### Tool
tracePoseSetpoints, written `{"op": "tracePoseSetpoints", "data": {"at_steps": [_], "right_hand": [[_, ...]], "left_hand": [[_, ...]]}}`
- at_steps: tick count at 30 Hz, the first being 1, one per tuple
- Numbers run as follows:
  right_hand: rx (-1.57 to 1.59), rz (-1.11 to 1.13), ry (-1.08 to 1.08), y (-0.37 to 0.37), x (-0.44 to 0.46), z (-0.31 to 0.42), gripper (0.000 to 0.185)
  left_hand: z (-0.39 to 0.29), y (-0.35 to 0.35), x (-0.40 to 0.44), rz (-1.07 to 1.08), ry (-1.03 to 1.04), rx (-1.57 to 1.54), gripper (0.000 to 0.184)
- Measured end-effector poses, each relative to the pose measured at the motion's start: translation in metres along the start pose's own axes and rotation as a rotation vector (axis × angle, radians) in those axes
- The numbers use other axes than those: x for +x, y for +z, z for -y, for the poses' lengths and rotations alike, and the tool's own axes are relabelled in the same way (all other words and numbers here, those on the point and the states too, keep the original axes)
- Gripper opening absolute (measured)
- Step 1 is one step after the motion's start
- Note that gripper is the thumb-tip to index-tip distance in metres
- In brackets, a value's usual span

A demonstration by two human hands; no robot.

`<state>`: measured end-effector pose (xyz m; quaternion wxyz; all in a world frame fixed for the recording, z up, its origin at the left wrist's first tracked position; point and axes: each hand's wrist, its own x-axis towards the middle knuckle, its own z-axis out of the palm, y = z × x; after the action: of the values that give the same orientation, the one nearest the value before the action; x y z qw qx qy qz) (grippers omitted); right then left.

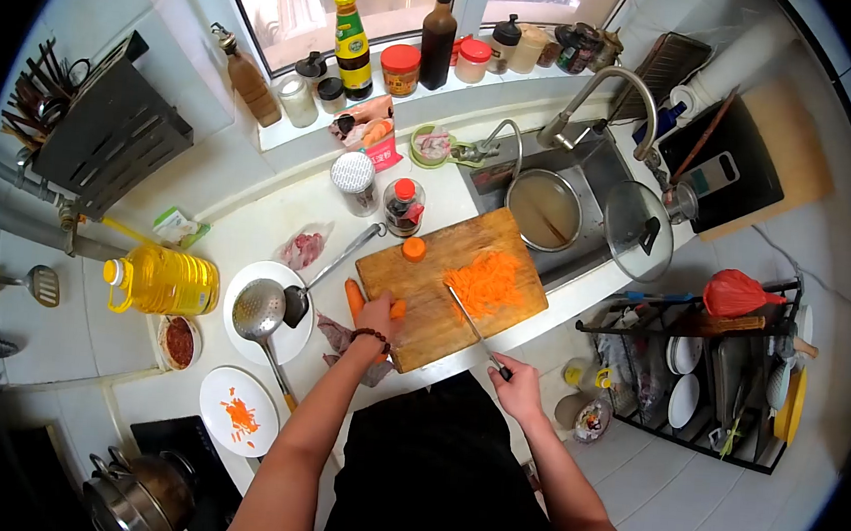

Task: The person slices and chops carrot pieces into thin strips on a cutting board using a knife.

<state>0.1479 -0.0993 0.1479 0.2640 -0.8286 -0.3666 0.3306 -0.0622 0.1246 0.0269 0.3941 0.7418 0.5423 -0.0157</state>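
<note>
A wooden cutting board [430, 335] lies at a slant on the counter, its right end over the sink edge. My left hand [374, 319], with a beaded bracelet at the wrist, is closed at the board's left edge around a piece of carrot [399, 308], partly hidden by the fingers. Just left of it lies another carrot [353, 298]. A short carrot stub [414, 250] stands near the board's top edge. In my right hand [518, 385] is the handle of a knife [475, 326], its blade tip touching the pile of shredded carrot [486, 282].
Left of the board are a white plate [243, 337] under a skimmer [260, 308], a plate with carrot shreds [213, 413], and an oil jug [173, 280]. A soy sauce bottle [404, 210] stands behind. The sink [589, 178] holds a pot [545, 210]; a glass lid [635, 236] leans there.
</note>
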Motion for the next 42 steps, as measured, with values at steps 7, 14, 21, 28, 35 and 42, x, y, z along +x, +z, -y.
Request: {"op": "tracePoseSetpoints", "data": {"at_steps": [7,14,21,28,35,42], "right_hand": [[-0.016,0.064,0.083,0.008,0.004,0.014,0.031],[-0.098,0.076,0.065,0.05,0.018,-0.002,0.029],[-0.148,0.111,0.023,0.085,0.023,-0.001,0.037],[-0.14,0.127,0.02,0.094,0.025,0.005,0.035],[-0.049,0.094,0.022,0.086,0.024,0.014,0.033],[-0.067,0.117,0.042,0.088,0.025,0.015,0.036]], "left_hand": [[-0.011,0.057,-0.025,-0.124,0.124,-0.176,0.047],[-0.018,0.05,-0.052,-0.12,0.087,-0.03,0.058],[-0.02,0.074,-0.044,-0.168,0.092,-0.083,0.05],[-0.017,0.073,-0.046,-0.251,0.153,-0.142,0.048],[-0.012,0.08,-0.041,-0.273,0.099,-0.203,0.045],[-0.04,0.042,-0.063,-0.086,0.27,-0.031,0.056]]}}
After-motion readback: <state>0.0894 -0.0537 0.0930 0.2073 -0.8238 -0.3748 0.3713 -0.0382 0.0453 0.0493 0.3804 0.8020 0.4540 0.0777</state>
